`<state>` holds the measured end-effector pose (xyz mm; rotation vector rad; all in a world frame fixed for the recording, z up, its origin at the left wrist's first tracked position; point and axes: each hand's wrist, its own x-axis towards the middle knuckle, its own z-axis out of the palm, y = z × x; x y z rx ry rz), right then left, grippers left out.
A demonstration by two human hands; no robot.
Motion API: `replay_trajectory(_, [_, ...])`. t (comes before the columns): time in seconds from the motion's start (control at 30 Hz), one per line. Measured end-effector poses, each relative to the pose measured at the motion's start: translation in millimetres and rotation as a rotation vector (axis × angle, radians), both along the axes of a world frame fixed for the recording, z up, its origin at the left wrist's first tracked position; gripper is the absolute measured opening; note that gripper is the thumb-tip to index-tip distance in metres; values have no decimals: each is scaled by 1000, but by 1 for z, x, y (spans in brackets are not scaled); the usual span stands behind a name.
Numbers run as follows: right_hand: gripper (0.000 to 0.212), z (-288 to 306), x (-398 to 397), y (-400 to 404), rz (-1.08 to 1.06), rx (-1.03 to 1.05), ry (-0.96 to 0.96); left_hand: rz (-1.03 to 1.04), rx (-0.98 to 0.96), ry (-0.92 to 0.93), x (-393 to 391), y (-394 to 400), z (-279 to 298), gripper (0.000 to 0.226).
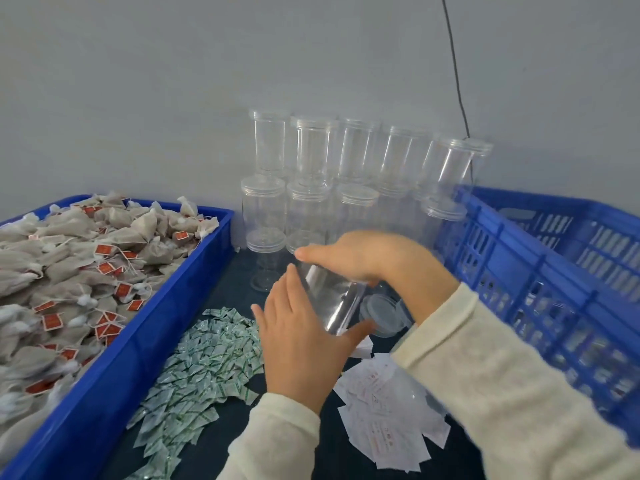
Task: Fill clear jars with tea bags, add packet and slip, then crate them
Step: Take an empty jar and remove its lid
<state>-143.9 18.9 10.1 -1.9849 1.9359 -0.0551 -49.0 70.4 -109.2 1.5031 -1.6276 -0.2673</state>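
- Clear jar sits tilted between both hands above the dark counter, just in front of the stacked empty jars against the wall.
- Right hand curls over the jar's upper end, gripping it from above; left hand cups the lower wall with thumb and fingers spread round it.
- It looks empty, thin-walled and light, so I judge it stiff but slick and easy to let slip or squeeze out of shape; taking it round the middle of the body seems safest.
- A loose lid lies just beside the jar, under the right wrist.
- Tea bags fill the blue tray to the left, near enough to reach.
- Green-printed packets lie heaped on the counter, paper slips beside them.
- Blue slatted crate stands on the right.
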Motion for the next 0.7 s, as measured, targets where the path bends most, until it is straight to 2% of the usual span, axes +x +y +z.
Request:
replay_trajectory(0.07, [57,-13,7,9,-13,-15,-39,51,-3,-97,9,1,-6,124])
replay_trajectory(0.2, [59,-42,19,14,3,-95,-157,56,-124,-191,29,-1,-21,99])
replay_trajectory(0.3, [55,-64,24,14,52,-145,-236,79,-182,-274,40,-4,-29,92])
replay_trajectory(0.4, [49,-84,22,14,75,-208,-332,47,-148,-303,49,-5,-37,89])
replay_trajectory(0.47, [43,-96,16,13,151,-282,-341,-17,-32,-193,52,-3,-39,89])
replay_trajectory(0.53, [37,-102,9,13,277,-309,-274,-120,142,8,57,0,-42,85])
replay_trajectory(0.6, [51,-105,2,15,389,-247,-243,-273,277,137,67,3,-44,78])
replay_trajectory(0.7, [72,-105,-4,23,521,-179,-332,-541,431,282,86,5,-40,76])
